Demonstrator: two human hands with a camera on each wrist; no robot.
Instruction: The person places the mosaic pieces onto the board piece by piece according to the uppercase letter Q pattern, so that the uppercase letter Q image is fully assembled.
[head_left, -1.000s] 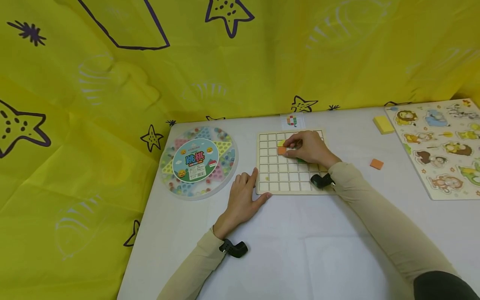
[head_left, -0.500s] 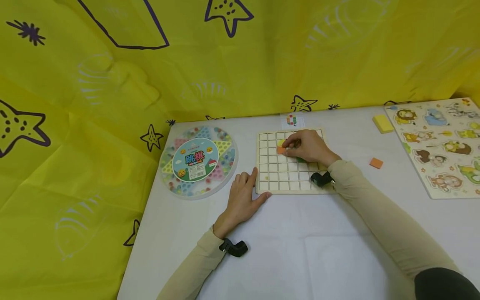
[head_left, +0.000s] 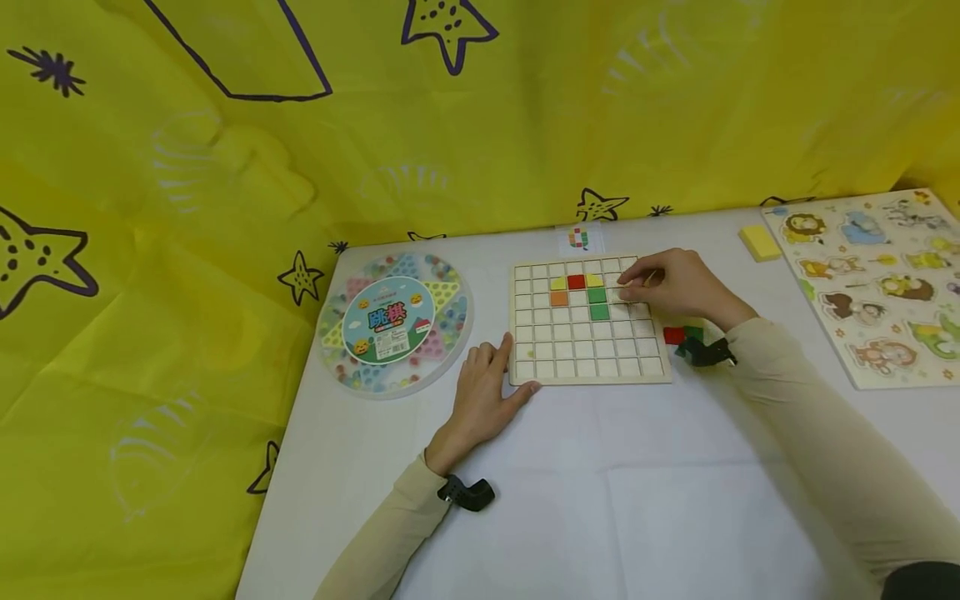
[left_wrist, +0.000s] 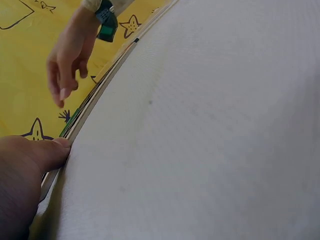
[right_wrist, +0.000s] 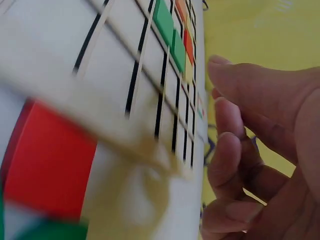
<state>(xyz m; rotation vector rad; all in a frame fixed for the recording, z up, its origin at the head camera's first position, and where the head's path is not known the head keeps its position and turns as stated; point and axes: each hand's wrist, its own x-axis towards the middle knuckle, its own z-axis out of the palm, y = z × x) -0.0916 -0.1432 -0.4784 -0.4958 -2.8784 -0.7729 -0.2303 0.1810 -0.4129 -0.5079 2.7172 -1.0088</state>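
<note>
A pale grid board (head_left: 547,358) lies on the white table. My left hand (head_left: 480,396) rests at its lower left corner, index finger along the left side and thumb on the front edge; the thumb (left_wrist: 50,152) shows against the edge in the left wrist view. My right hand (head_left: 678,283) hovers over the board's right side, fingers loosely bent, nothing seen between them (right_wrist: 225,115). On the grid sit an orange tile (head_left: 559,297), a red tile (head_left: 576,282), two yellow rounded-corner pieces and two green tiles (head_left: 600,311).
Right of the board, a red tile (head_left: 674,335) and a green piece (head_left: 693,332) lie partly under the right wrist. A small pattern card (head_left: 592,239) stands behind the board. A round marble game box (head_left: 393,325) is left; a yellow block (head_left: 760,242) and animal puzzle (head_left: 870,283) are right.
My right hand has left the orange tile and moved right, uncovering the red, yellow and green pieces on the grid. The left hand stays at the corner.
</note>
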